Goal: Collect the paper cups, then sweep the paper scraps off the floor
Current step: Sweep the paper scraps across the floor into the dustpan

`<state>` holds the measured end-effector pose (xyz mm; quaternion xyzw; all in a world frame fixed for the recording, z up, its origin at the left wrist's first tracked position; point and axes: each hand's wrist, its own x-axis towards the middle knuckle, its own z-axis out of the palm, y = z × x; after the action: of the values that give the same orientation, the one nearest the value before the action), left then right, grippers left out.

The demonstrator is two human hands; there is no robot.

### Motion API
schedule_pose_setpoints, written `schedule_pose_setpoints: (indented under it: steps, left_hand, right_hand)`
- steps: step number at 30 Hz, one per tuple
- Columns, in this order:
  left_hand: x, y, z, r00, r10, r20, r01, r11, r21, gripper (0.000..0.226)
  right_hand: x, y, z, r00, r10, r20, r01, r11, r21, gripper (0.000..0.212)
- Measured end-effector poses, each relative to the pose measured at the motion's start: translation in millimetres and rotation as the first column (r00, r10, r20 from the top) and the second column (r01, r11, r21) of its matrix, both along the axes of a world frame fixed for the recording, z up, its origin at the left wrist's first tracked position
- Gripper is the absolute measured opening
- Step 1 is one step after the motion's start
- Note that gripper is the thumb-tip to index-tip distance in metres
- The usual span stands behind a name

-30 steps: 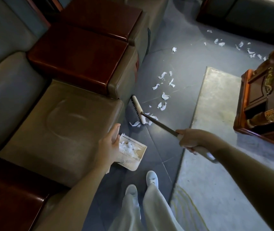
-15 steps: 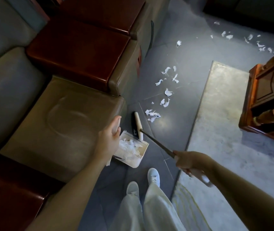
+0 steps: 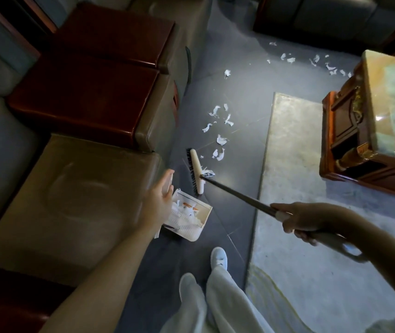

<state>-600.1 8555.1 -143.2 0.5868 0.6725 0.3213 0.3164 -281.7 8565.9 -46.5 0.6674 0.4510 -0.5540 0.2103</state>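
Held broom [image 3: 196, 174] just beyond dustpan [image 3: 203, 217], with paper scraps [image 3: 220, 140] strewn farther along floor [image 3: 242, 102].
Clamped right hand [image 3: 297, 219] fingers on shaft and curled left hand [image 3: 160, 195] fingers round dustpan handle; risked flicking scraps past pan with hasty stroke.

The right hand [image 3: 297, 219] grips the broom [image 3: 197, 171], whose head rests on the floor [image 3: 235, 164] just beyond the dustpan [image 3: 205, 216]. The left hand [image 3: 160, 198] holds the dustpan's handle, and paper scraps [image 3: 220, 140] lie farther off.
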Motion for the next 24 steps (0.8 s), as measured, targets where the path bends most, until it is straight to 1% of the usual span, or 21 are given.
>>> schedule_pose_setpoints:
  steps: [2,5,10,13,16,17,20,21,23,24]
  left_hand:
    - [6,11,0,0.999,-0.027,-0.017,0.027,1.0,-0.002,0.039]
    - [19,29,2,1.0,-0.024,-0.011,0.024,1.0,-0.02,0.04]
    - [39,68,-1,0.999,0.033,-0.04,-0.034,0.999,-0.041,0.039]
    - [49,94,-4,0.996,0.086,-0.036,-0.087,0.996,-0.028,0.037]
    - [60,124,-7,0.994,0.102,-0.048,-0.105,0.993,-0.059,0.038]
    - [64,133,-7,0.993,0.113,-0.043,-0.116,0.991,-0.07,0.038]
    - [71,154,-7,0.99,0.13,-0.055,-0.133,0.99,-0.055,0.038]
    - [72,160,-6,0.99,0.124,-0.066,-0.127,0.99,-0.056,0.038]
    - [72,169,-6,0.991,0.125,-0.056,-0.129,0.988,-0.079,0.038]
    - [71,172,-7,0.99,0.133,-0.038,-0.136,0.986,-0.094,0.038]
  right_hand:
    - [4,13,-4,0.999,0.022,0.034,-0.024,0.998,0.063,0.074]
    - [4,36,-14,0.985,0.136,0.106,-0.15,0.979,0.14,0.067]
    - [3,91,-53,0.943,0.219,0.25,-0.285,0.92,0.27,0.057]
    - [5,117,-77,0.922,0.266,0.282,-0.348,0.888,0.301,0.061]
    - [7,124,-99,0.899,0.339,0.279,-0.408,0.878,0.25,0.068]
    - [8,122,-104,0.905,0.344,0.25,-0.399,0.89,0.221,0.071]
    - [20,119,-106,0.955,0.276,0.113,-0.287,0.952,0.105,0.07]
    - [28,119,-102,0.954,0.287,0.087,-0.295,0.952,0.084,0.069]
    - [52,126,-91,0.946,0.312,0.083,-0.317,0.947,0.059,0.069]
    - [64,131,-84,0.952,0.294,0.085,-0.298,0.954,0.044,0.069]
